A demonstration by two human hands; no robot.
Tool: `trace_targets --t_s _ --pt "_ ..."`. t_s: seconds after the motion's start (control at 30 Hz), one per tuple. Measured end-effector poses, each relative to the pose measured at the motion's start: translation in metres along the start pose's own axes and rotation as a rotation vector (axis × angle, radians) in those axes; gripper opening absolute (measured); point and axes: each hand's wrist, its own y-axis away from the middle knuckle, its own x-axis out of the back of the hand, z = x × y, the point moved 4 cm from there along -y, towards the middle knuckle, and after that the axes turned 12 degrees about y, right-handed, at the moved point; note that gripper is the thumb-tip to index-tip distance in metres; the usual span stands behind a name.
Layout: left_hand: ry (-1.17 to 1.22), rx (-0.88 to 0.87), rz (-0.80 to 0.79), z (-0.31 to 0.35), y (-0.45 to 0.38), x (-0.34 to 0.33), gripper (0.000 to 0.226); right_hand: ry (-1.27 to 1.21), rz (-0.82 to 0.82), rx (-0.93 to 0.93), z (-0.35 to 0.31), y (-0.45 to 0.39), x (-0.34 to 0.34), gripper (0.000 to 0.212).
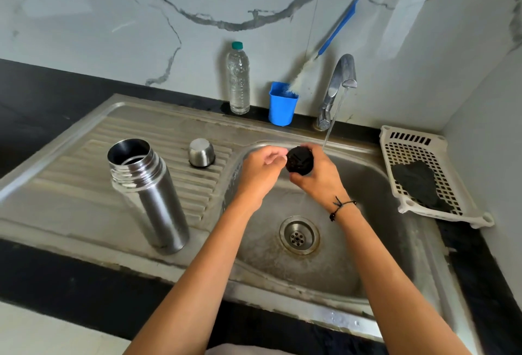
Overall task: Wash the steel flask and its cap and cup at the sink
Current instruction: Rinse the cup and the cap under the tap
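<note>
One black cap (299, 161) is gripped by the curled right hand (316, 176) over the sink (395, 185), beside running water; the left hand (261, 174) is curled, its fingertips at the cap. One open steel flask (147, 193) and one inverted steel cup (201, 153) are stood on the drainboard. A brush (324, 49) is held in one blue tumbler (282, 107); a dark cloth (418, 182) is kept in one white basket (409, 140).

steel drainboard (84, 185), flask (149, 196), cup (201, 153)
</note>
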Motion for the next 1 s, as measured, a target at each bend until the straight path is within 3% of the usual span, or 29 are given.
trace_targets --t_s 0.23,0.43,0.6,0.73,0.77,0.83,0.87,0.9,1.0 --pt "0.050 0.030 -0.145 0.001 0.000 -0.032 0.033 -0.218 0.108 -0.368 0.043 -0.033 0.025 0.059" --pt "0.041 0.057 -0.160 -0.004 -0.005 -0.040 0.037 -0.134 0.082 -0.359 0.049 -0.050 0.038 0.056" --pt "0.033 0.054 -0.112 -0.003 -0.005 -0.032 0.035 -0.048 -0.049 -0.317 0.041 -0.059 0.055 0.044" --pt "0.042 0.078 -0.002 -0.004 -0.006 -0.019 0.031 -0.564 -0.173 -0.324 0.036 -0.029 0.047 0.036" --pt "0.050 0.095 0.025 -0.006 -0.006 -0.016 0.030 -0.530 -0.235 -0.328 0.037 -0.016 0.032 0.031" --pt "0.040 0.138 0.048 -0.012 -0.002 -0.009 0.028 -0.147 -0.405 -0.389 0.049 0.010 -0.007 0.025" --pt "0.029 0.156 0.048 -0.016 0.001 -0.005 0.028 0.039 -0.418 -0.408 0.054 0.017 -0.021 0.029" --pt "0.022 0.166 0.049 -0.019 0.004 -0.002 0.027 0.068 -0.409 -0.435 0.054 0.021 -0.024 0.035" --pt "0.009 0.183 0.078 -0.024 0.011 0.008 0.026 -0.310 -0.351 -0.455 0.035 0.010 -0.010 0.043"
